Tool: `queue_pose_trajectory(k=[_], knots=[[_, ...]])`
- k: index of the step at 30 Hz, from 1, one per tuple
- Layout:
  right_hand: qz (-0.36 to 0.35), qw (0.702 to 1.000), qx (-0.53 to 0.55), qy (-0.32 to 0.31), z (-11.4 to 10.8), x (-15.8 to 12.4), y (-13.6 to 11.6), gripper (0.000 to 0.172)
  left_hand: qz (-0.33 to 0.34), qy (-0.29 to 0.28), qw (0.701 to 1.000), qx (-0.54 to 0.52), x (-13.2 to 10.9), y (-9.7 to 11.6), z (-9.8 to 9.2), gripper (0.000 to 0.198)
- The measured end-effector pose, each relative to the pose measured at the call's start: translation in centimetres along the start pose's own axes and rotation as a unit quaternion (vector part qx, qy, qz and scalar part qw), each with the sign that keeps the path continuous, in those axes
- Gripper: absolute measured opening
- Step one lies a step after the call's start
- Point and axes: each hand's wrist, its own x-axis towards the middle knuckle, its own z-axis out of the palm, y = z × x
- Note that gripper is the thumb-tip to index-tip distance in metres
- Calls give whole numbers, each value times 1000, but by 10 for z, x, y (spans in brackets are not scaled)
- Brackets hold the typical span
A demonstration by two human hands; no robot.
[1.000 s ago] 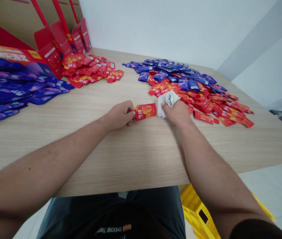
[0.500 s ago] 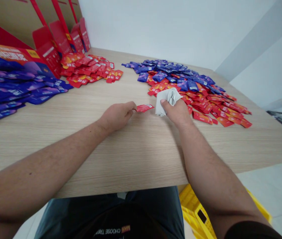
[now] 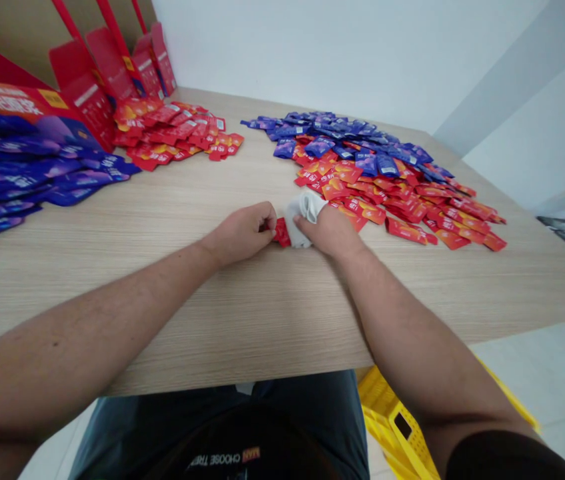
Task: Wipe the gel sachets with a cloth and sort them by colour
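Below the table: a dark shirt and dark trousers fill the lower middle of the frame, and a yellow plastic crate sits on the floor at lower right.

Left hand: the left hand is mostly closed, its fingers curled inward and pinching one end of a small red packet.

Right hand: the right hand is partly closed, its fingers bunching a white cloth pressed against the other end of the packet.

Red packet: it lies between the hands on the wood-grain table, mostly hidden by fingers and cloth.

Handling: a firm fingertip pinch suits a packet this small, with the cloth held flat against it.

Far side: a mixed pile of red and blue sachets spreads at upper right. A red pile lies at upper middle left, purple packets at left, and red cardboard displays at upper left.
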Motion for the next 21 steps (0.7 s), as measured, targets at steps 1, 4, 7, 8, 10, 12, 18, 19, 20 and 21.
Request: queue_pose_trajectory(k=[1,4,7,8,10,12,18,19,20,21], knots=[[33,999,-13,11,-3,3,6,46,2,-4,1000,-7,0,-2,0,6],[75,995,-12,65,-12,4,11,49,13,-12,999,-34,0,-5,-1,9],[-17,999,17,34,-12,-7,-5,46,23,-23,999,-43,-2,-4,0,10],[-49,999,17,6,-11,-10,-10,44,27,-29,998,-39,-2,-3,0,11],[-59,998,-4,-32,-10,-11,-12,44,33,-34,998,-32,-3,-1,-1,11],[-5,999,-37,-23,-12,-6,-3,45,31,-32,999,-31,-2,0,-1,9],[6,999,-6,33,-15,-7,-2,46,12,-22,998,-59,0,-4,-1,10],[-29,1000,-1,7,-13,-9,-7,45,13,-22,998,-57,0,-4,-1,11],[-54,998,-4,-21,-12,-11,-10,44,15,-24,998,-54,0,-5,-1,12],[-61,997,-17,-40,-11,-11,-11,44,16,-25,998,-50,0,-5,-1,11]])
